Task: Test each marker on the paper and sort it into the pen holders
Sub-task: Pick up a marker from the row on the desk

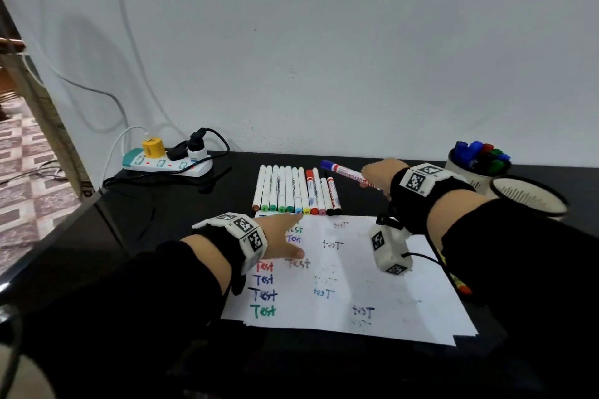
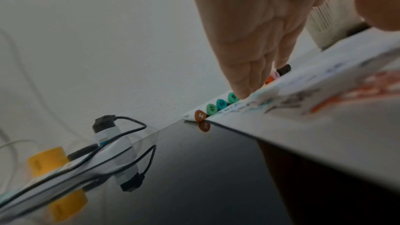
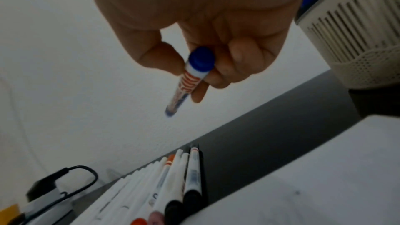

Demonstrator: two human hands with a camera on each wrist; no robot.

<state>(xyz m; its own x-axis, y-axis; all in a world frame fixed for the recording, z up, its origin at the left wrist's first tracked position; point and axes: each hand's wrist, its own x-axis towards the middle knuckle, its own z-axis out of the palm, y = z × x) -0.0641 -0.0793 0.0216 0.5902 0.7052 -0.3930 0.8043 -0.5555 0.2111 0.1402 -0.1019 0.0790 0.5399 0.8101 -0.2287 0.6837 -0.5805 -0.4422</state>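
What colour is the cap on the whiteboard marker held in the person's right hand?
Blue. The white-barrelled whiteboard marker in the right hand shows it best in the right wrist view.

Bare black table (image 1: 155, 220) lies open to my left, between the row of markers (image 1: 293, 189) and the power strip (image 1: 167, 163) with its cables. On my right two pen holders, one full (image 1: 476, 172) and one empty (image 1: 528, 196), crowd the corner. The paper (image 1: 372, 285) lies flat.

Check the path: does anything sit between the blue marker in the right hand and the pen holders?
Nothing visible does. The right hand holds the blue marker in the air, left of the pen holders, with only bare black table between.
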